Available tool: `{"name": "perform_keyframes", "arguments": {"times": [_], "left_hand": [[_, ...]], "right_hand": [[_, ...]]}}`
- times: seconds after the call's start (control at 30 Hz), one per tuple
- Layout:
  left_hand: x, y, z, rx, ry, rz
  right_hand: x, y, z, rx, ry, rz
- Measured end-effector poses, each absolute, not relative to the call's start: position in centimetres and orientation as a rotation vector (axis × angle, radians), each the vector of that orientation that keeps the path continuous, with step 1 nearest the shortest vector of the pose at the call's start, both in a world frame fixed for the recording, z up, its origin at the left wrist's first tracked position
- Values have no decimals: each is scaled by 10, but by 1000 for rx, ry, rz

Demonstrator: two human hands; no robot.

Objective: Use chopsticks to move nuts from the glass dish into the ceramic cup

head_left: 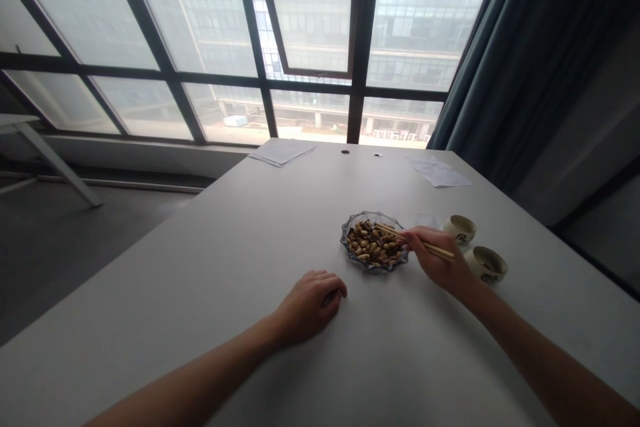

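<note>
A scalloped clear glass bowl holds a mix of peanuts and dark seeds. My right hand is closed on a pair of wooden chopsticks, and their tips reach over the nuts in the bowl. Whether the tips pinch a nut is too small to make out. My left hand rests on the table in front of the bowl, its fingers curled in loosely with nothing visible in them. Two cream cups, a rear cup and a front cup, stand just right of my right hand.
A clear container stands behind my right hand, partly hidden. On the white table lie a paper stack at the far left and loose sheets at the far right. Windows and a dark curtain are beyond.
</note>
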State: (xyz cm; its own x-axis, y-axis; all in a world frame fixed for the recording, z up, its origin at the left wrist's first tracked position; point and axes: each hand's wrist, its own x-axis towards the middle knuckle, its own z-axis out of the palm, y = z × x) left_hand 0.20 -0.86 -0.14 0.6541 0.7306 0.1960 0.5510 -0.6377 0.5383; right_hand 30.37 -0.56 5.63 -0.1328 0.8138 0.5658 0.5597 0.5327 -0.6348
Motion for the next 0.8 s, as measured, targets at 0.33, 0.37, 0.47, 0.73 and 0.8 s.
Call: {"name": "perform_keyframes", "arguments": {"times": [0.33,0.37,0.47,0.73,0.8], "left_hand": [[1,-6,-3,2427,992,579],[1,-6,-4,2425,993,579],[2,-5,-4,2425,999,576],[2,-4,-1,2431,1021,528],[2,-4,0,2440,1026,517]], "right_hand": [[361,-91,107,-1298,-1375,198],[367,-102,108,-1321,-1294,153],[387,-128,102,-1357,-1041,102],[446,-158,38,-1323,-604,363],[455,-159,26,-1328,-546,416]]}}
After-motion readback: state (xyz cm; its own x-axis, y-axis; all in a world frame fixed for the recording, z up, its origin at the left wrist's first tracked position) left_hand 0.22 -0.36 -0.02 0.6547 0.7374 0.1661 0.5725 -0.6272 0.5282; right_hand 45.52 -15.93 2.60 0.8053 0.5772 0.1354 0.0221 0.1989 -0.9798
